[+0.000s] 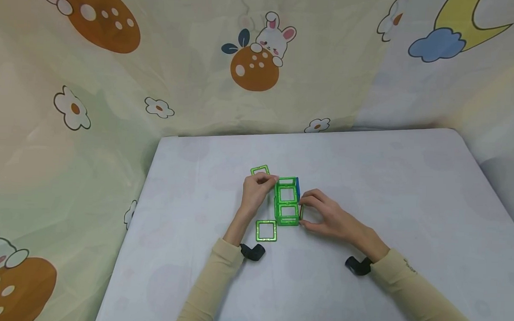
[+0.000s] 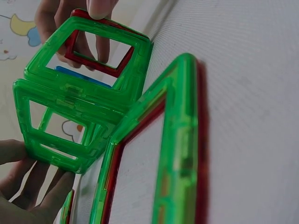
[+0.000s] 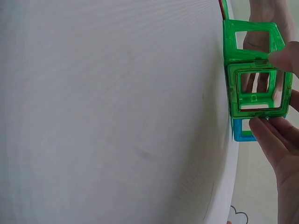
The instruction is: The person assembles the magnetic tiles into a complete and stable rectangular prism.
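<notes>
A block of green see-through magnetic tiles [image 1: 287, 202] with square windows stands on the table. One blue tile [image 1: 298, 188] is on its far right side. At the far left corner my left hand [image 1: 255, 192] holds the block by its edge between thumb and fingers. On the near right side, my right hand [image 1: 329, 217] pinches a square magnetic tile [image 3: 233, 91] by opposite edges, thumb on one and fingers on the other. This tile lies right against the block's side; in the left wrist view its red rim [image 2: 96, 64] shows through a green window.
A loose green square tile [image 1: 266, 239] lies flat just left of the block's near end. Another loose tile [image 1: 259, 167] lies beyond my left hand, partly covered by it. The white-covered table [image 1: 388, 174] meets a patterned cloth [image 1: 192, 73] behind.
</notes>
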The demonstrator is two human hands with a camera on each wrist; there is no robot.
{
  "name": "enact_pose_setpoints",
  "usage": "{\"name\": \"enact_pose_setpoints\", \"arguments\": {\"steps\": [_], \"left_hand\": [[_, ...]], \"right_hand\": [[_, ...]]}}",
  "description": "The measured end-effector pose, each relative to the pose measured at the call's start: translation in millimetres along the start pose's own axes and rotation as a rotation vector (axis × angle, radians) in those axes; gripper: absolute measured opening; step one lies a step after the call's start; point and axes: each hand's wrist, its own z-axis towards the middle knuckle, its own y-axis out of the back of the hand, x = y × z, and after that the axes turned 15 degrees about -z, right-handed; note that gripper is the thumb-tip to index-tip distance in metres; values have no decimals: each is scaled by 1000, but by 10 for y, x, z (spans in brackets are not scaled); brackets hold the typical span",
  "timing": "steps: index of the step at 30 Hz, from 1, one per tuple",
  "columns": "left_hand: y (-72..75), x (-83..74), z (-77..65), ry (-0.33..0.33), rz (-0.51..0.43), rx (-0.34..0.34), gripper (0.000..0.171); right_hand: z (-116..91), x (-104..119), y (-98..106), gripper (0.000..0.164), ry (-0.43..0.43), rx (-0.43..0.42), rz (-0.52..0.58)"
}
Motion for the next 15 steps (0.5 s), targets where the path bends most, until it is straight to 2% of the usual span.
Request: {"name": "enact_pose_setpoints", "arguments": {"steps": [6, 15], "left_hand": [[1, 0, -1, 2, -1, 0, 18], [14, 19, 3, -5, -5, 3, 17]], "right_hand": [[10, -1, -8, 50, 33, -40, 6], [26, 10, -9, 50, 42, -49, 0]]}}
